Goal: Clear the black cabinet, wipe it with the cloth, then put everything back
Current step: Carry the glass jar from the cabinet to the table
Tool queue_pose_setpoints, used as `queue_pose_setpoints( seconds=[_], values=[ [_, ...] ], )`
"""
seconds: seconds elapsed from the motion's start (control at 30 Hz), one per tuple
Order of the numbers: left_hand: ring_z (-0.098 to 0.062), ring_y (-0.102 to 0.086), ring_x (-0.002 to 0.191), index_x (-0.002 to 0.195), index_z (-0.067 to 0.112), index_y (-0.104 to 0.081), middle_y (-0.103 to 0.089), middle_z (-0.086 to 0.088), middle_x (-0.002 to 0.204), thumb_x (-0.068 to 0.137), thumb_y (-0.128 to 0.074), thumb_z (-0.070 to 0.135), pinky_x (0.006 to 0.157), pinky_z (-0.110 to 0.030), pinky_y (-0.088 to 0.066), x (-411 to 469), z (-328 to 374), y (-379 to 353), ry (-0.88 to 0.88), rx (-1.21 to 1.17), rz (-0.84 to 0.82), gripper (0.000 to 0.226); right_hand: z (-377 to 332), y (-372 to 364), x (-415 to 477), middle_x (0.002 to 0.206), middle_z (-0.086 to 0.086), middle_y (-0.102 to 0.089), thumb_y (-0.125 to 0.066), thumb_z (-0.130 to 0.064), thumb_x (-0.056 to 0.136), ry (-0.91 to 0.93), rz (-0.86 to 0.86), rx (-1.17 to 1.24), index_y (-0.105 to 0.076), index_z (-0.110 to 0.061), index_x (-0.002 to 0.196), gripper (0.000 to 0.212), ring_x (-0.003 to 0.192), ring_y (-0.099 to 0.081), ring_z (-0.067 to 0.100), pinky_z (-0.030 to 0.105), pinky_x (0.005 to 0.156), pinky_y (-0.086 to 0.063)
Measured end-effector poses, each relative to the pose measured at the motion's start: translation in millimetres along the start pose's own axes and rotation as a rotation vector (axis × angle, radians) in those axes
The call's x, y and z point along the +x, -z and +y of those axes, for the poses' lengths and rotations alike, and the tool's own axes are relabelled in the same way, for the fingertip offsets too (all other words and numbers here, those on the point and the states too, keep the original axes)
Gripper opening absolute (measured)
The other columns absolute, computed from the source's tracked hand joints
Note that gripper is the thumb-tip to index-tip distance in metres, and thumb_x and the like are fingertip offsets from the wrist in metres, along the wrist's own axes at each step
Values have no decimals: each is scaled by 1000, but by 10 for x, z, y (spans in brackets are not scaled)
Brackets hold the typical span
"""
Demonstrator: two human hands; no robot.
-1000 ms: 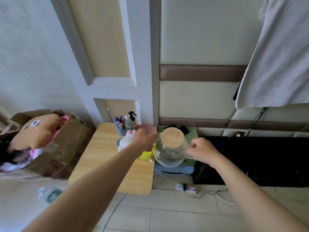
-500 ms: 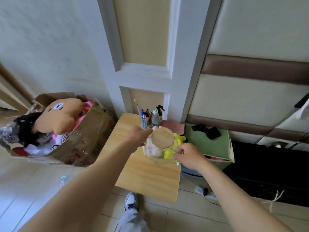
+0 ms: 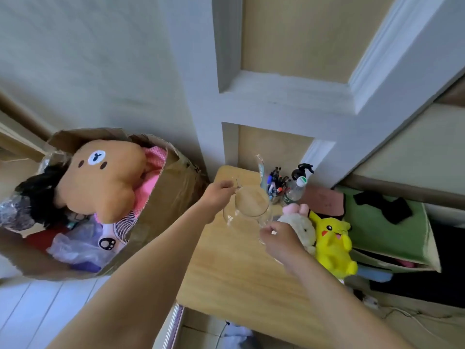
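Note:
A clear glass jug (image 3: 247,215) with a round wooden lid (image 3: 251,201) hovers over the far part of the small wooden table (image 3: 234,268). My left hand (image 3: 219,195) grips its rim on the left side. My right hand (image 3: 280,239) holds its right side near the handle. A white plush rabbit with pink ears (image 3: 300,222) and a yellow Pikachu plush (image 3: 333,244) lie on the table's right side. A corner of the black cabinet (image 3: 445,245) shows at the far right.
A pen holder (image 3: 275,187) and a spray bottle (image 3: 298,185) stand at the table's back edge. A cardboard box (image 3: 161,210) full of plush toys sits to the left. A green fabric box (image 3: 387,230) stands to the right. Cables lie on the floor.
Both hands have carried the jug leftward from beside the cabinet to above the wooden table. The view has swung left, so the cabinet has nearly left the frame.

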State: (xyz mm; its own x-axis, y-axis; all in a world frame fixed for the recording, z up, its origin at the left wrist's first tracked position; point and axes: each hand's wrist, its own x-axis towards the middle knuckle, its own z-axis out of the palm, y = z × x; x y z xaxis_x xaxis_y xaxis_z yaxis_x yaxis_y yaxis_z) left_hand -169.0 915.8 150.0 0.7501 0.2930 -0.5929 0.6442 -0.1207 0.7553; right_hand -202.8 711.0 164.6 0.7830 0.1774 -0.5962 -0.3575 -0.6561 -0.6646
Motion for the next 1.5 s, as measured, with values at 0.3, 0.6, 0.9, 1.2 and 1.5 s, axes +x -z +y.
queue_pose_setpoints(
  seconds=[0.3, 0.6, 0.9, 1.2, 1.5],
  values=[
    [-18, -47, 121, 143, 22, -53, -53, -1, 139, 102, -54, 25, 101, -36, -39, 1641, -284, 15, 64, -84, -102, 40, 99, -712, 1556, 92, 4, -59, -41, -25, 103, -127, 48, -51, -56, -10, 98, 22, 78, -53, 19, 29, 61, -39],
    [-27, -47, 132, 143, 26, -50, -53, -3, 143, 100, -54, 25, 107, -46, -43, 2393, -833, -46, 107, -133, -59, 43, 259, -1021, 2299, 92, 3, -58, -41, -17, 103, -118, 43, -166, -53, -14, 99, 13, 74, -51, 13, 29, 54, -36],
    [-25, -46, 131, 150, 24, -43, -50, -1, 143, 103, -52, 26, 101, -41, -43, 2586, -894, -71, 106, -178, -46, 48, 211, -1007, 2534, 95, 3, -55, -38, -15, 103, -113, 33, -224, -51, -14, 104, 13, 80, -53, 19, 30, 56, -36],
    [-25, -45, 136, 156, 22, -30, -45, -2, 152, 103, -52, 23, 115, -45, -39, 2505, -846, -94, 107, -101, 3, 57, 163, -888, 2560, 106, 6, -57, -38, -22, 106, -116, 13, -287, -50, -12, 117, 19, 83, -54, 18, 31, 58, -38],
    [-13, -49, 106, 149, 14, -38, -52, -4, 141, 99, -53, 20, 79, -27, -41, 1508, -95, 72, -54, 198, 202, 53, -288, -372, 1733, 118, 12, -57, -38, -30, 106, 21, -1, -215, -38, -8, 141, 40, 106, -57, 29, 31, 70, -39]
  ],
)
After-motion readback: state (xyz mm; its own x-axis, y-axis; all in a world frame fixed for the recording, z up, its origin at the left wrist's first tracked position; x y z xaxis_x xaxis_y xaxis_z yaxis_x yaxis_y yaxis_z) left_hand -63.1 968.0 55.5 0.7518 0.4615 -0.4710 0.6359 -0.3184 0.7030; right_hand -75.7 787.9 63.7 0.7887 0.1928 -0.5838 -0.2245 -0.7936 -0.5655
